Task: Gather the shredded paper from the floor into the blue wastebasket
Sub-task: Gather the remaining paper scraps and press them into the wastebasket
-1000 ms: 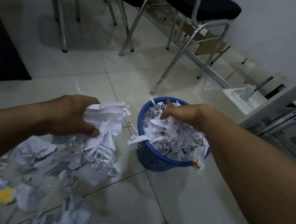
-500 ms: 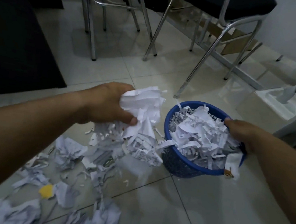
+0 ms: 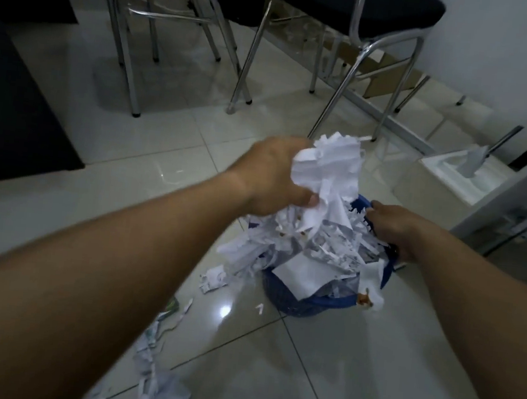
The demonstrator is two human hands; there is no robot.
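Shredded paper (image 3: 321,254) is heaped way over the top of the blue wastebasket (image 3: 309,308), which sits on the tiled floor (image 3: 161,172) in front of two chrome-legged chairs (image 3: 357,1). Left hand (image 3: 274,174) hangs right above the basket, fingers clamped round a fat wad (image 3: 327,167) of strips. Right hand (image 3: 396,226) grips the basket's right rim. Loose scraps (image 3: 214,278) lie just beside the basket, with more at bottom left.
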